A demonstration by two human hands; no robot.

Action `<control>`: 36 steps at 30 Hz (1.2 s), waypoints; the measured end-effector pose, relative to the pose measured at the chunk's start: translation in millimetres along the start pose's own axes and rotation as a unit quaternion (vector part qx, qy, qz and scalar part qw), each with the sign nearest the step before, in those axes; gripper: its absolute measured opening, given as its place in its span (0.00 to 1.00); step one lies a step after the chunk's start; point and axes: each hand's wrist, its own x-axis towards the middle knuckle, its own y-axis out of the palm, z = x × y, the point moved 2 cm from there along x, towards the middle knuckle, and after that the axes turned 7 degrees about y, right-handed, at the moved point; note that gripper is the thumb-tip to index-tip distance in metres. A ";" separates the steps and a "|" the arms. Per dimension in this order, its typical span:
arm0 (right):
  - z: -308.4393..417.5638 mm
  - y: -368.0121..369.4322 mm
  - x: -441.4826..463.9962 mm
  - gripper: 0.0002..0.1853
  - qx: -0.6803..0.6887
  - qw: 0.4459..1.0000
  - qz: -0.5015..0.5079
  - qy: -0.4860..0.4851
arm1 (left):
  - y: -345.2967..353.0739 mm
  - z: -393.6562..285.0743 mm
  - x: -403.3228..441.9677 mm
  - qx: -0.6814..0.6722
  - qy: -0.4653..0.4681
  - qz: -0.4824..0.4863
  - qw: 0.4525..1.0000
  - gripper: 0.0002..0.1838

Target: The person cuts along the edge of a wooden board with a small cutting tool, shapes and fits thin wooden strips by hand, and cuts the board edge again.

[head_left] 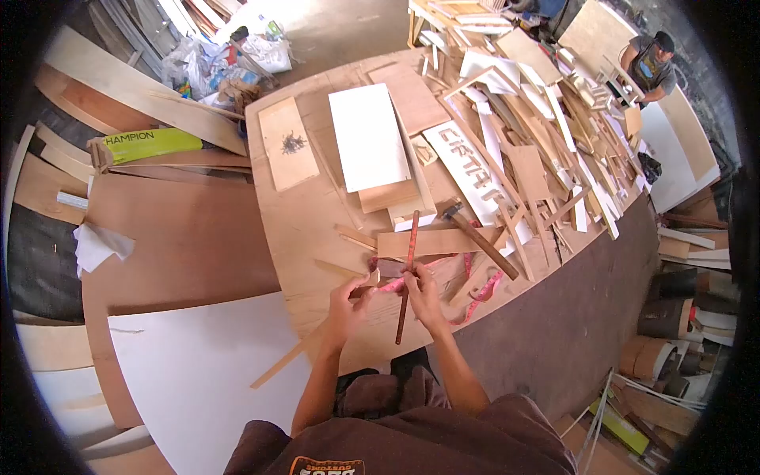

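Observation:
My right hand [425, 294] is closed around a thin reddish-brown stick [412, 237], which points away from me and sticks out on both sides of the fingers. Just to its left, my left hand [348, 307] is closed at a pink measuring tape [389, 286] that stretches between the two hands. More of the tape trails over the table to the right. A hammer [484, 246] with a wooden handle lies beyond my right hand. Behind the stick rests a flat wooden board [443, 241].
The plywood worktable [297, 229] carries a white panelled box [368, 134], a lettered white board [467, 170] and piled wood offcuts [530, 170]. Nails [293, 144] lie on a small panel. Large sheets [206, 372] stand at left. Another person [651, 67] is at the far right.

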 end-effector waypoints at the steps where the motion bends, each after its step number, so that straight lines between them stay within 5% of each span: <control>1: 11.4 7.7 -5.1 0.08 0.073 0.996 0.021 0.041 | -9.2 0.3 -4.9 -0.017 -0.004 -0.008 1.000 0.14; 5: 49.4 45.5 -36.2 0.08 0.131 0.988 0.023 0.083 | -54.8 -7.7 -29.5 -0.068 -0.011 -0.026 0.997 0.14; 15: 114.8 141.4 -148.4 0.17 0.186 0.980 0.049 0.043 | -171.5 -34.2 -98.3 -0.079 0.145 -0.010 0.986 0.13; 18: 120.4 157.3 -173.2 0.18 0.301 0.943 0.099 0.105 | -191.3 -47.3 -112.7 -0.097 0.157 -0.005 0.983 0.13; 28: 125.2 157.8 -228.1 0.18 0.294 0.947 0.096 0.083 | -191.7 -67.4 -149.1 -0.110 0.196 0.023 0.974 0.13; 36: 125.3 120.8 -252.4 0.10 0.285 0.958 -0.002 0.038 | -158.2 -92.6 -163.0 -0.066 0.188 0.058 0.978 0.12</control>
